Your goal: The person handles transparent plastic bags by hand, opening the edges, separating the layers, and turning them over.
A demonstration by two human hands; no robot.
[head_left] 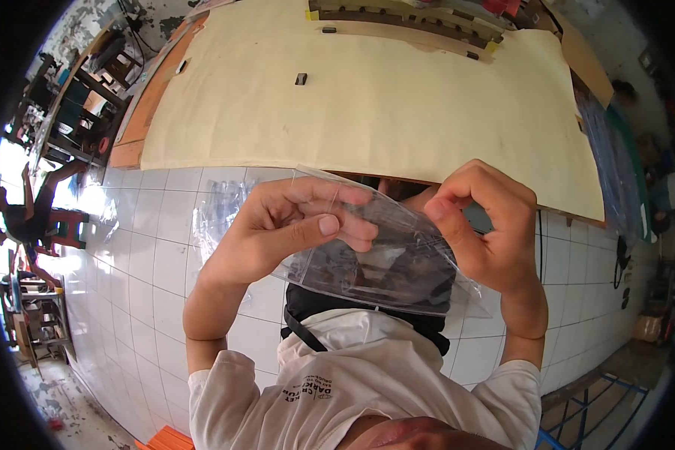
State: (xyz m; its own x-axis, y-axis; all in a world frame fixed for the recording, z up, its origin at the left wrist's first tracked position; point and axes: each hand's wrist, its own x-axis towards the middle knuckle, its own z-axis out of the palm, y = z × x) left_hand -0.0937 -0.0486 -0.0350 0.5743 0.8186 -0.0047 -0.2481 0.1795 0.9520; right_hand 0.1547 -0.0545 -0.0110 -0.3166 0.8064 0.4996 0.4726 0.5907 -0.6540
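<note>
Floor: white square tiles extend below and around the table.
Table: a broad rectangular surface with a cream sheet covering stands ahead of the person; brown wood shows at its left end.
Sheeting: bluish transparent plastic sheeting lies along the right end of the table.
Shirt: the person wears a white short-sleeved T-shirt with small dark print.
Co-worker: a person in dark clothing is at far left, near a red stool.
Strip: a long, narrow brown strip assembly with yellow ends lies at the far edge of the table.
Film: a thin, clear, flexible plastic piece is in front of the torso, between the hands, near the table's near edge.
Loose plastic: a crumpled clear plastic bundle shows beside the left wrist; its support cannot be determined.
Left hand: the left hand has its fingers loosely bent at the film's left part, thumb apart from the index finger; grip pressure cannot be determined.
Right hand: the right hand pinches the film's upper right edge between thumb and bent index finger.
Block: a small black-and-silver block rests on the cream covering, left of centre.
</note>
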